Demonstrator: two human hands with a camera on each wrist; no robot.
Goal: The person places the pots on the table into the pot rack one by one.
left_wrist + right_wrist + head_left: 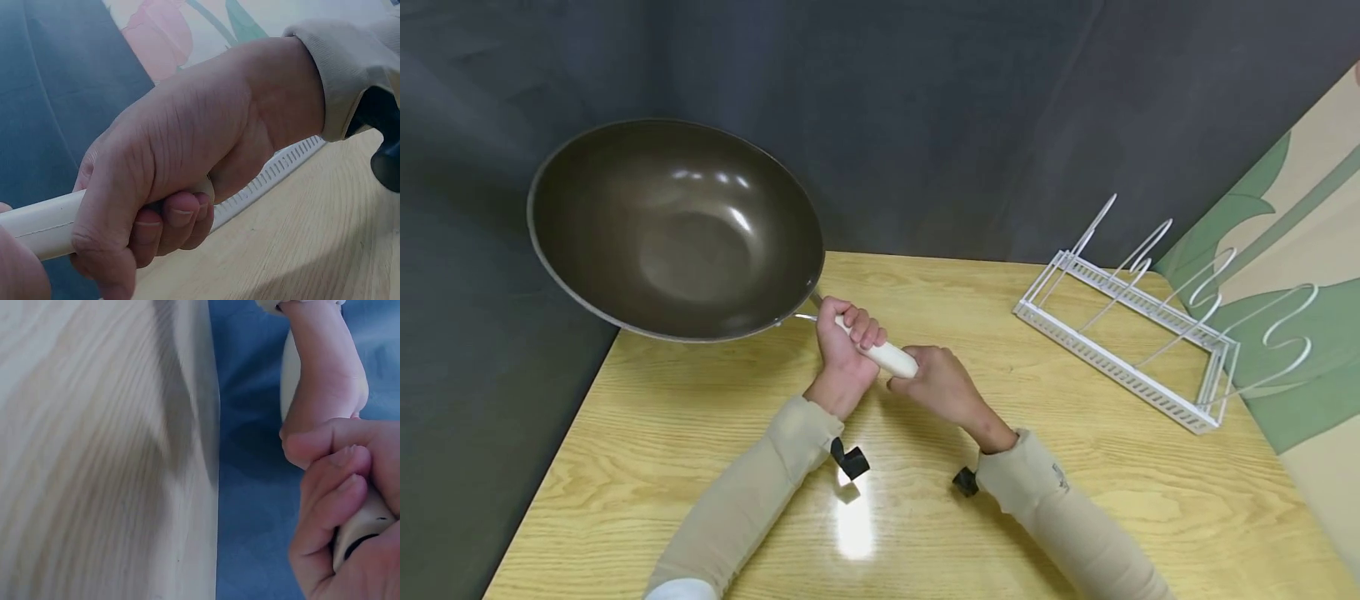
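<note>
Site: room type uncertain; appears a staged tabletop area. Evidence: creased dark sheeting (pixel 925 125) lines the back and left of the wood-grain table (pixel 662 400); leaf-patterned covering (pixel 1337 333) borders its right. Wok (pixel 692 250), white rack (pixel 1112 368) suggest kitchenware.

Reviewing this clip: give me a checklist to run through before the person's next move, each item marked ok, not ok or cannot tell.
1. Left hand curled round the long cream-white handle, near the pan: ok.
2. Right hand gripping the handle's far end: ok.
3. Large round wok with glossy dark-brown interior held level: not ok; it tilts, its inside facing the head camera.
4. Wok's underside off the pale wood-grain tabletop: cannot tell; the underside is hidden in the head view.
5. White wire rack with curved dividers standing on the tabletop, dividers up: ok.
6. Wok apart from the rack: ok; they are on opposite sides.
</note>
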